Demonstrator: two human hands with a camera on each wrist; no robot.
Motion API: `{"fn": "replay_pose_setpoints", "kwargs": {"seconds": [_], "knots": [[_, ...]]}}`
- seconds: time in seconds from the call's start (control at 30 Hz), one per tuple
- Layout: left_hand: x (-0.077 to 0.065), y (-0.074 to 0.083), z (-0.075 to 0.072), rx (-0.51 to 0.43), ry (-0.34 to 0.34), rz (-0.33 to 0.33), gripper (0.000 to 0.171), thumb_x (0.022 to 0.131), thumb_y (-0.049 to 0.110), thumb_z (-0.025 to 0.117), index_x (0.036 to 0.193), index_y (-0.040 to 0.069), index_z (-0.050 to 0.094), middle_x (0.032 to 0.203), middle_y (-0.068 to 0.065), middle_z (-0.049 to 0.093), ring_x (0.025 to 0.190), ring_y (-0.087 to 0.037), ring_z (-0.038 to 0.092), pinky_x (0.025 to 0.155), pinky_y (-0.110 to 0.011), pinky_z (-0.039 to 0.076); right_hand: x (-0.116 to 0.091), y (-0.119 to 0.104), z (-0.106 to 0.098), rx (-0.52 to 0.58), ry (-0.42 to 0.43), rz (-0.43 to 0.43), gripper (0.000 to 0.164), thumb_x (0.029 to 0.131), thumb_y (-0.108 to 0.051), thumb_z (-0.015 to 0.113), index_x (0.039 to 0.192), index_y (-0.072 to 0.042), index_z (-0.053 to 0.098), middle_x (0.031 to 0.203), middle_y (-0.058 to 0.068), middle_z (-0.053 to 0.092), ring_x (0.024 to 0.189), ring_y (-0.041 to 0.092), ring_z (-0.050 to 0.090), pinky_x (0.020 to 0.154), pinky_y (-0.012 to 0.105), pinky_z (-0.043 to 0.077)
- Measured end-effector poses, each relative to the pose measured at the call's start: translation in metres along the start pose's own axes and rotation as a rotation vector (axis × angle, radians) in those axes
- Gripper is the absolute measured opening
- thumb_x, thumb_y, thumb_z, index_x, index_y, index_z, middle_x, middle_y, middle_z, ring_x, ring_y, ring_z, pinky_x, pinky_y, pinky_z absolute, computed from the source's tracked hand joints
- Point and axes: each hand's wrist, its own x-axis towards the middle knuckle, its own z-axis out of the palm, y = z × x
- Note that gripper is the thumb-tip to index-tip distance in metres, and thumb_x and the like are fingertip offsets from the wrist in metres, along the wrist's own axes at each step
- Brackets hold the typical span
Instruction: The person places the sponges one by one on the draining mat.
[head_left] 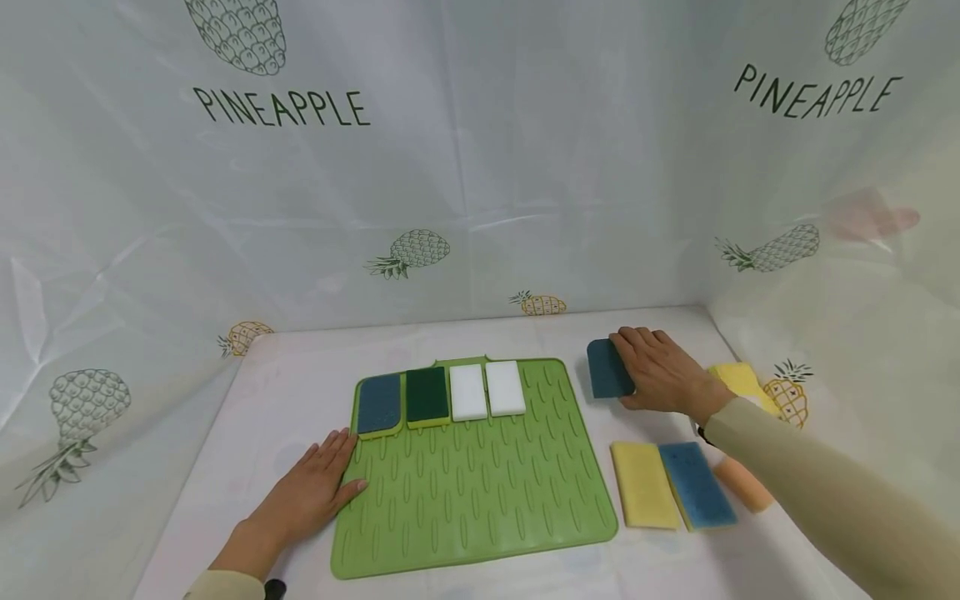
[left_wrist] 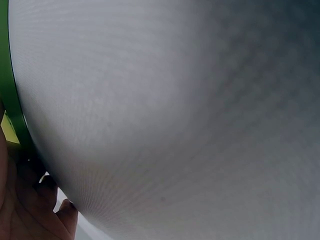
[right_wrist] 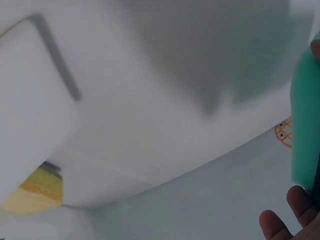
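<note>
Fingers and thumb of my right hand (head_left: 660, 371) grip a sponge with a dark teal face (head_left: 606, 371), held over the table to the right of a ribbed green mat (head_left: 480, 492). In the right wrist view, the sponge's lighter green side (right_wrist: 304, 120) shows between the fingers. My left hand (head_left: 309, 490) rests with straight fingers along the mat's left edge. Along the mat's top edge lie a grey-blue-faced sponge (head_left: 379, 403), a dark green-faced sponge (head_left: 427, 395), a white sponge block (head_left: 468, 392) and a second white block (head_left: 506, 388), side by side.
Right of the mat lie a yellow sponge (head_left: 645, 485), a blue-faced sponge (head_left: 697, 485) and an orange one (head_left: 744, 483), partly behind the right forearm. Another yellow sponge (head_left: 738, 379) lies beyond that arm. Pineapple-printed sheeting (head_left: 480, 167) walls the table at back and sides.
</note>
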Motion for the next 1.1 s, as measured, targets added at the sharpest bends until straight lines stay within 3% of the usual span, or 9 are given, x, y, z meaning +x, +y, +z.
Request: {"fn": "replay_pose_setpoints", "kwargs": {"seconds": [0.57,1.1], "knots": [[-0.001,-0.002,0.0,-0.014,0.005,0.002,0.08,0.106,0.051,0.059,0.161,-0.003,0.038,0.166,-0.024,0.039,0.155,-0.044,0.035,0.124,-0.062,0.035,0.055,-0.048,0.004,0.224,-0.091,-0.008,0.109,0.076,-0.061,0.086,0.154,0.002,0.043,0.15,0.021,0.052,0.133,0.039,0.055,0.103,0.06,0.051],[-0.001,0.0,0.0,-0.012,0.004,0.012,0.08,0.106,0.052,0.058,0.161,-0.003,0.039,0.166,-0.024,0.04,0.155,-0.044,0.036,0.123,-0.063,0.036,0.069,-0.061,0.013,0.283,-0.216,0.004,0.106,0.084,-0.065,0.078,0.161,-0.003,0.039,0.159,0.017,0.047,0.144,0.039,0.048,0.11,0.061,0.047]]}}
